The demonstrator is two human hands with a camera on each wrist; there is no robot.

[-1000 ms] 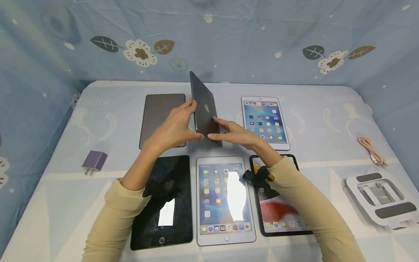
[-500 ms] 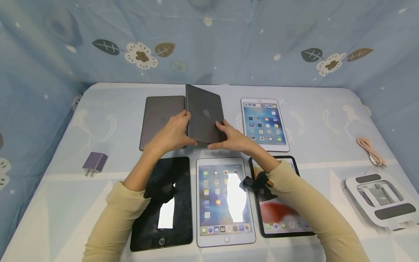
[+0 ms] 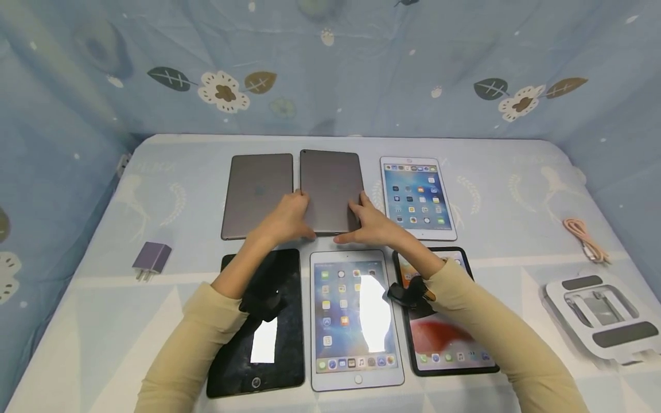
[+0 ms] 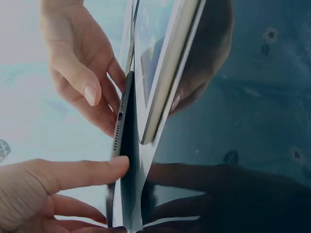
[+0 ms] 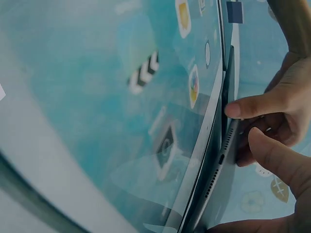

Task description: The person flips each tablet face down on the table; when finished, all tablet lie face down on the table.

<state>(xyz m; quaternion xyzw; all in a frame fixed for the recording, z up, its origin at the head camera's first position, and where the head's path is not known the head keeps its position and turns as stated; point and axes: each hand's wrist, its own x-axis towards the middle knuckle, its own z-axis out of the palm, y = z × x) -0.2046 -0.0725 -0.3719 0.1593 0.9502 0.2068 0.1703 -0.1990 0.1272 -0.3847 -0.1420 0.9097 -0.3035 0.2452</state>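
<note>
A dark grey tablet lies back up in the far row, between my two hands. My left hand grips its near left corner, fingers along the side and thumb at the near edge. In the left wrist view that thumb presses on the edge with the speaker holes. My right hand rests its fingers on the right edge. Its thumb stands apart from the tablet in the right wrist view. A similar grey tablet lies just to the left.
A white tablet with a lit screen lies right of my hands. In the near row are a black tablet, a white one and a black-framed one. Around them are a purple charger, coiled cable and folded stand.
The grey tablet was tilted up on edge and has come down to lie back up beside the other grey one. Both hands lowered with it; the right thumb has come off it.
</note>
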